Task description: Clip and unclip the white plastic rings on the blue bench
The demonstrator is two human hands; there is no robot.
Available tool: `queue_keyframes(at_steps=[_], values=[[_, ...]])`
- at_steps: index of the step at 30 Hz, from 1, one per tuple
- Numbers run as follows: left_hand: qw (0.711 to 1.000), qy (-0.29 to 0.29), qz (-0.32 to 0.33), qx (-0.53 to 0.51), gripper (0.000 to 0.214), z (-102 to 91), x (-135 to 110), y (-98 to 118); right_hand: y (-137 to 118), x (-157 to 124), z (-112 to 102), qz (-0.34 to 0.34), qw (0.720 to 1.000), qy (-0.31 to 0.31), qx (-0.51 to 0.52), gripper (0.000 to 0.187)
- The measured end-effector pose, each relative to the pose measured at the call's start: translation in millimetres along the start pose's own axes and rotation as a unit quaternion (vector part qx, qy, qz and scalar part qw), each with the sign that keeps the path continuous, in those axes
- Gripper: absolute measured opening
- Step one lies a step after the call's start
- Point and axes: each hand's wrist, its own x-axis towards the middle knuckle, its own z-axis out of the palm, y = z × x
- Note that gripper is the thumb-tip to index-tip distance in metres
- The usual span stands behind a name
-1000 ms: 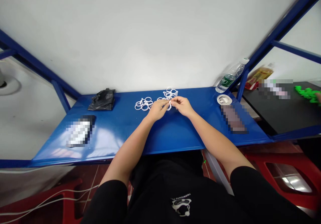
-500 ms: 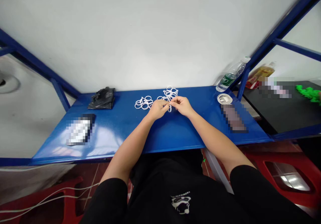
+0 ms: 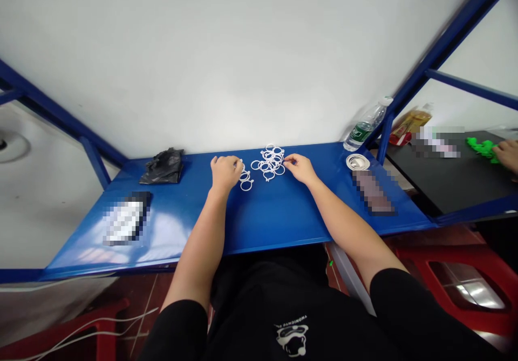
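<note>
Two groups of thin white plastic rings with small nubs lie on the blue tabletop [image 3: 194, 204]. My left hand [image 3: 226, 173] is over the smaller group of rings [image 3: 246, 185] and covers part of it. Its fingers are curled down at the rings, and the fingertips are partly hidden. By the right edge of the larger, overlapping pile of rings [image 3: 267, 164] is my right hand [image 3: 300, 168]. Thumb and forefinger are pinched together beside the outermost rings; whether a ring is between them is too small to tell.
A crumpled black plastic bag [image 3: 164, 165] and a blurred-out item [image 3: 127, 218] lie at left. On the right are a water bottle [image 3: 366, 126], a rolled white strip [image 3: 358, 162] and a blurred brown item [image 3: 373, 192]. Another person's hand [image 3: 508, 153] touches green pieces [image 3: 483, 149] on a black table.
My hands have moved apart from their meeting point over a ring. The left went left to the smaller group; the right stays by the larger pile. Another person's hand has appeared at far right.
</note>
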Motion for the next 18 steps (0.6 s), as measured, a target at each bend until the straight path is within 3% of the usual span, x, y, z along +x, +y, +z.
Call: queue_keyframes(at_steps=[6, 9, 13, 18], values=[[0.993, -0.059, -0.069, 0.081, 0.029, 3.6, -5, -8, -6, -7, 6, -0.022, 0.983, -0.073, -0.164, 0.017], [0.994, -0.027, -0.077, 0.073, 0.031, 3.5, -6, -2, -9, -9, 6, -0.023, 0.977, -0.088, -0.195, 0.016], [0.999, 0.015, -0.037, 0.011, 0.021, 7.4, -8, 19, -8, -8, 6, -0.037, 0.986, -0.067, -0.147, 0.017], [0.996, -0.041, 0.055, -0.060, 0.020, 22.1, -18, 50, -17, -13, 11, -0.096, 0.995, -0.020, -0.007, 0.015]])
